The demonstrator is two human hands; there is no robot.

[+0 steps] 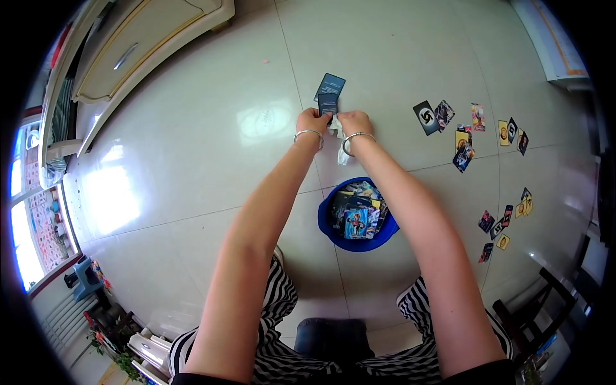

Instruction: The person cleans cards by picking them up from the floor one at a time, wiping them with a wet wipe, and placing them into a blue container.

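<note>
Both arms reach forward over the tiled floor. My left hand (312, 120) is closed on a dark trading card (328, 102), its thumb lying over the lower edge. Just beyond it, a second dark card (331, 83) with pale print is partly covered by the first. My right hand (355, 122) is closed beside the left, with a crumpled white tissue or cloth (343, 153) hanging from its fingers. Below the hands stands a blue basin (323, 224) heaped with colourful trading cards (358, 222); my right forearm passes near its right rim.
Loose cards lie scattered in groups on the right, among them a black card with a white swirl (426, 118) and small yellow cards (526, 204). A cream cabinet (122, 58) stands at upper left. A dark wooden chair (539, 308) is at lower right.
</note>
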